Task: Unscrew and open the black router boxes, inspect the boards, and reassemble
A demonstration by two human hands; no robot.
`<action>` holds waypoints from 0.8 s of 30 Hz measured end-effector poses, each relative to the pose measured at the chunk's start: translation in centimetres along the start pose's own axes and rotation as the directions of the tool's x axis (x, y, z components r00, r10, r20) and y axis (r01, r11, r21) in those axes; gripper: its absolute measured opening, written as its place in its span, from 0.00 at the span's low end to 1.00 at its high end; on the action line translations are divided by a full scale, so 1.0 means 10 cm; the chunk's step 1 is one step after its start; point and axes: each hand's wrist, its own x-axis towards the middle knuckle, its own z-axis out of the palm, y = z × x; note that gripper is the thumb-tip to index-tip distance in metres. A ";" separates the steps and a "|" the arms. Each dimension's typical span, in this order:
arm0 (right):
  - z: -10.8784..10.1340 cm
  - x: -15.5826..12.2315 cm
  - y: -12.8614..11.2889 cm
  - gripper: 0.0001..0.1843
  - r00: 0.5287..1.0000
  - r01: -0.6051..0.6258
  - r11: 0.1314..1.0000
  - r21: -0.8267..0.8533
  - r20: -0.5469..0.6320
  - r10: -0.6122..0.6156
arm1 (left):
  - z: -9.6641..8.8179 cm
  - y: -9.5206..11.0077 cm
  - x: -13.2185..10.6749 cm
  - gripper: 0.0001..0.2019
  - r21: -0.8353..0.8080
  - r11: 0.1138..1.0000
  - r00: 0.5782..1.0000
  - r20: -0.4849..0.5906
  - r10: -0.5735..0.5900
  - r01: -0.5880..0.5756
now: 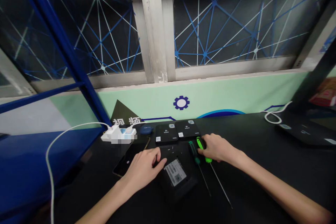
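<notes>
My left hand [144, 165] rests palm down, holding nothing, its fingers loosely bent and apart from the thumb. The thumb reaches the corner of a black box-shaped device [181, 185] with a white printed label. My right hand [215, 147] is closed at the handle of a bright green screwdriver [208, 159], thumb over it; some fingertips are hidden. Its long shaft lies toward me on the table. Just left of it lies a dark green screwdriver [194, 153]. Several tiny pieces, perhaps screws [172, 149], are scattered behind the labelled device.
Two flat black boxes [166, 133] sit side by side near the wall. A phone [131, 155] lies partly behind my left hand. Farther back are a dark blue case [146, 130] and a white power strip [119, 133] with cables. Another black device [307, 131] is at the right.
</notes>
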 end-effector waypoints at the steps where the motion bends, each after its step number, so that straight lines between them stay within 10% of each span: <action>1: 0.01 0.00 0.00 0.13 1.000 0.004 1.000 0.013 -0.009 -0.004 | 0.00 0.01 0.00 0.15 0.006 1.000 1.000 0.008 -0.006 0.006; 9: 0.06 0.03 0.01 0.19 0.998 0.012 0.998 -0.067 -0.060 -0.016 | -0.16 -0.18 0.06 0.22 -0.101 0.991 0.995 0.068 -0.080 0.086; 17: 0.07 0.03 -0.01 0.19 0.998 0.049 0.991 -0.127 -0.033 -0.053 | -0.86 -1.25 0.10 0.30 -0.142 0.936 0.887 0.391 -0.245 0.322; 24: 0.05 0.00 -0.05 0.20 1.000 0.031 0.994 -0.101 0.006 -0.030 | -0.85 -1.40 0.14 0.35 -0.017 0.917 0.777 0.537 -0.327 0.398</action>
